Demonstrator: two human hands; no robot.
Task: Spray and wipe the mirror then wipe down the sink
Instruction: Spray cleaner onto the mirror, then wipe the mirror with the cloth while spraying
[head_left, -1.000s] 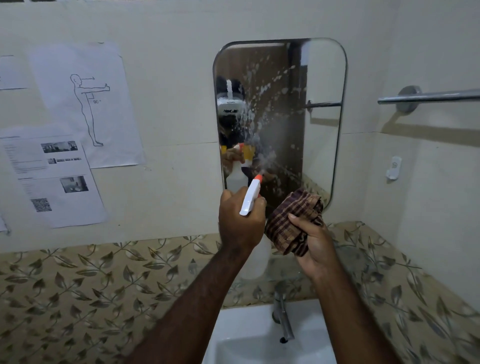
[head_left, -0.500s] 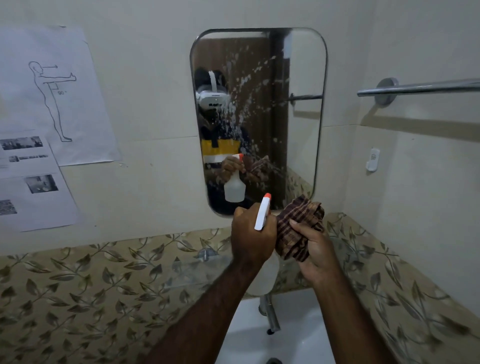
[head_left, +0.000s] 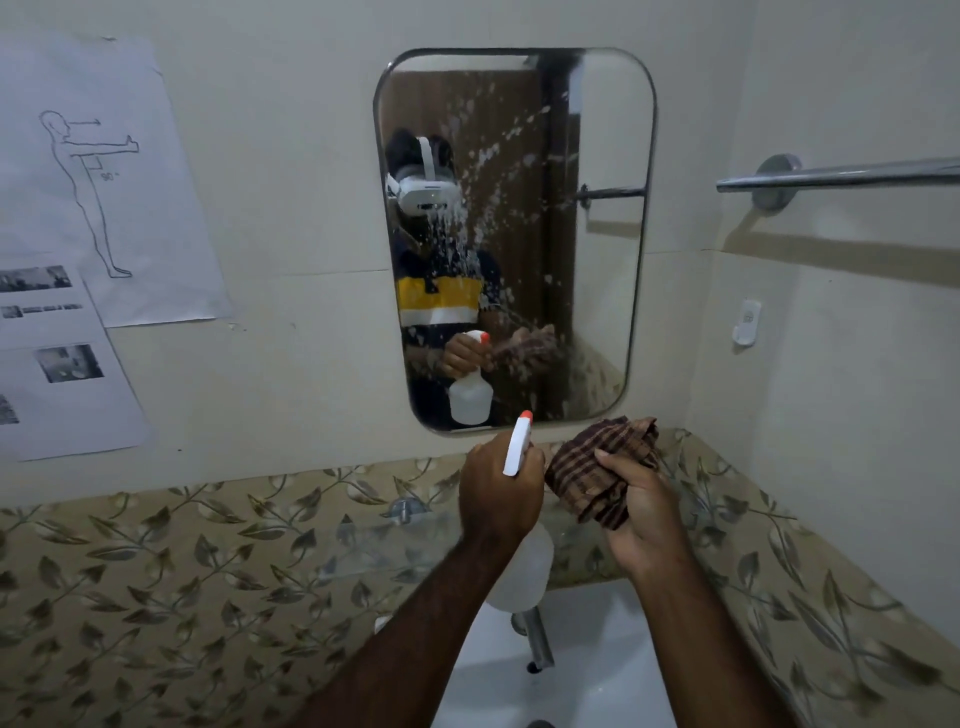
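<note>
Your left hand (head_left: 498, 491) grips the spray bottle (head_left: 519, 564), nozzle aimed up at the mirror (head_left: 597, 130) above, already wet. Your right hand (head_left: 641, 512) bunches the cloth (head_left: 597, 467) alongside, ready to wipe. Sink (head_left: 613, 670) waits below.

The spray bottle (head_left: 521, 569) is translucent white with a white trigger head and an orange-red nozzle tip. The cloth (head_left: 597, 470) is dark brown, checked with paler stripes. White droplets fleck the mirror (head_left: 597, 130) (its rim is silvery). The sink (head_left: 597, 670) is white, the wall tiles (head_left: 208, 571) tan with a grey-brown leaf-and-vine pattern.
</note>
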